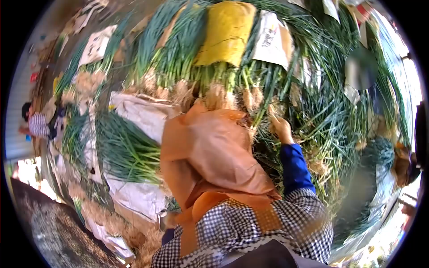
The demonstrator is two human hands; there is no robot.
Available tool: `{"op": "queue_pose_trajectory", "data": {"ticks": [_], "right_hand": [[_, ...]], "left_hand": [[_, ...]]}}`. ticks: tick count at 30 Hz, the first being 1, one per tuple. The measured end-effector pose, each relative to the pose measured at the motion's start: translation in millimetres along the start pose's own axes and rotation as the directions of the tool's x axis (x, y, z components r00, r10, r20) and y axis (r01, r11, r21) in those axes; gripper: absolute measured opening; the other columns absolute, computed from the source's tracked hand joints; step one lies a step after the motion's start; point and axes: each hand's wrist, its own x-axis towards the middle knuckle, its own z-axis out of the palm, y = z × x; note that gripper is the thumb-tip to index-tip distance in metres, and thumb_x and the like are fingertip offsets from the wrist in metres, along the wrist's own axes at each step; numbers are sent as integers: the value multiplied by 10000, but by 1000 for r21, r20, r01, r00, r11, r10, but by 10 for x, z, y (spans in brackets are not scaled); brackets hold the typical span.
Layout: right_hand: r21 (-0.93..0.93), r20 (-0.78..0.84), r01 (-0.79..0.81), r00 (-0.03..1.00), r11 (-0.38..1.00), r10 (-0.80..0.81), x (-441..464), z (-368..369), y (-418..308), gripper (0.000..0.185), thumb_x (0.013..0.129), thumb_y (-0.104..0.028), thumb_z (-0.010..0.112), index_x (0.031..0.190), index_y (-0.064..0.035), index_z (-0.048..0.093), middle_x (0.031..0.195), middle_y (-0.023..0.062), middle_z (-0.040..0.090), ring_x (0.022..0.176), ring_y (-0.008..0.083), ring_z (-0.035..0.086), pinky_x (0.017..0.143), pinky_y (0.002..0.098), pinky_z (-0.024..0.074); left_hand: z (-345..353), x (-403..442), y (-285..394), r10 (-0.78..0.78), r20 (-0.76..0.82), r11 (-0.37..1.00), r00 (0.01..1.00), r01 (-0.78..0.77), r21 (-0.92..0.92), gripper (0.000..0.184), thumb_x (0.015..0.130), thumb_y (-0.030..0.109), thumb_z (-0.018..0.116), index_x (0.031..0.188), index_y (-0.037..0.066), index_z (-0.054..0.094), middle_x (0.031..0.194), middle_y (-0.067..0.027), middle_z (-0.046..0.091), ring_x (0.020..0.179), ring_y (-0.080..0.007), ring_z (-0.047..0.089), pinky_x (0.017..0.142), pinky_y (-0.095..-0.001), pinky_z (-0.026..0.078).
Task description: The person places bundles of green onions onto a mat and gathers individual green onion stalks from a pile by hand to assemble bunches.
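My right hand (282,128) reaches forward over the leafy pile, its fingers drawn together at some pale roots (275,108); what they hold is too small to make out. Low beside the orange apron (219,154) is my left hand (170,219), blurred, with its fingers hidden. Bunches of long green onions (178,49) lie ahead, roots toward me. A yellow sack (228,33) covers some of their leaves. Another green bunch (129,145) rests on pale sacking at the left, its lower end meeting the apron.
A white printed sack (270,40) lies right of the yellow one. Loose green stalks (330,107) spread over the right side. Pale sacking (143,114) and a heap of roots (143,241) are at the left. A person in stripes (39,124) is at far left, another person (404,165) at far right.
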Motion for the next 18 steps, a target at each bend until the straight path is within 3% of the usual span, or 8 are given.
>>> {"op": "queue_pose_trajectory", "data": {"ticks": [3, 5, 6, 9, 13, 15, 17, 18], "right_hand": [[-356, -27, -150, 988, 922, 151, 439, 378, 71, 510, 833, -516, 471, 836, -40, 657, 649, 110, 612, 621, 242, 592, 637, 329, 467], [-386, 286, 125, 958, 914, -10, 611, 685, 355, 497, 791, -525, 535, 867, -51, 665, 644, 109, 618, 648, 246, 602, 666, 320, 469], [-221, 245, -229, 928, 948, 281, 589, 678, 222, 420, 788, -459, 583, 930, -72, 658, 688, 106, 630, 655, 214, 603, 661, 308, 467], [175, -111, -82, 989, 981, 102, 491, 474, 60, 357, 780, -362, 609, 879, -24, 664, 724, 132, 647, 704, 255, 622, 684, 342, 478], [634, 19, 96, 990, 767, -140, -7, -181, -257, 291, 838, -244, 578, 886, 38, 635, 738, 26, 613, 686, 109, 527, 643, 271, 438], [564, 73, 191, 958, 803, -279, -291, -317, -363, 283, 875, -248, 547, 864, 22, 631, 699, 2, 582, 644, 114, 493, 585, 259, 409], [647, 61, 117, 977, 754, -205, -350, -202, -303, 292, 878, -279, 544, 846, -5, 640, 642, 12, 571, 609, 101, 492, 555, 272, 409], [417, -158, 238, 969, 877, -188, -423, -134, -347, 280, 875, -291, 539, 803, -43, 647, 593, 74, 572, 549, 132, 521, 530, 295, 417]], "left_hand": [[-457, 528, -669, -289, -287, 932, 913, 200, -302, 184, 851, 234, 521, 783, 104, 632, 666, -69, 568, 594, -245, 538, 572, -349, 469], [-2217, 1117, -1293, -483, 157, 263, 862, 314, -912, 188, 864, 210, 509, 821, 87, 645, 718, -72, 577, 611, -221, 552, 585, -322, 473], [-2805, 1244, -1317, -497, 71, 103, 865, 140, -985, 177, 868, 170, 507, 846, 60, 643, 764, -74, 587, 641, -201, 566, 604, -304, 479], [-4139, 1578, -1154, -497, -62, -324, 865, -252, -912, 157, 871, 85, 513, 931, -14, 619, 915, -90, 608, 753, -154, 592, 687, -254, 492], [-4801, 2150, -92, -177, -345, -554, 922, -383, -739, 342, 866, 120, 534, 1170, -29, 486, 1159, -115, 540, 1053, -163, 516, 931, -273, 394], [-4701, 2473, 798, 138, -207, -715, 969, -47, -698, 474, 842, 226, 581, 1235, 9, 428, 1190, -111, 508, 1080, -185, 496, 902, -283, 425], [-4703, 2412, 1194, 663, -22, -581, 749, 496, -646, 334, 856, 234, 551, 1127, 49, 489, 1014, -101, 579, 872, -189, 579, 664, -287, 512], [-4557, 2496, 1442, 679, -49, -601, 732, 517, -609, 228, 871, 233, 523, 1039, 80, 504, 885, -73, 576, 718, -168, 555, 539, -269, 468]]}}
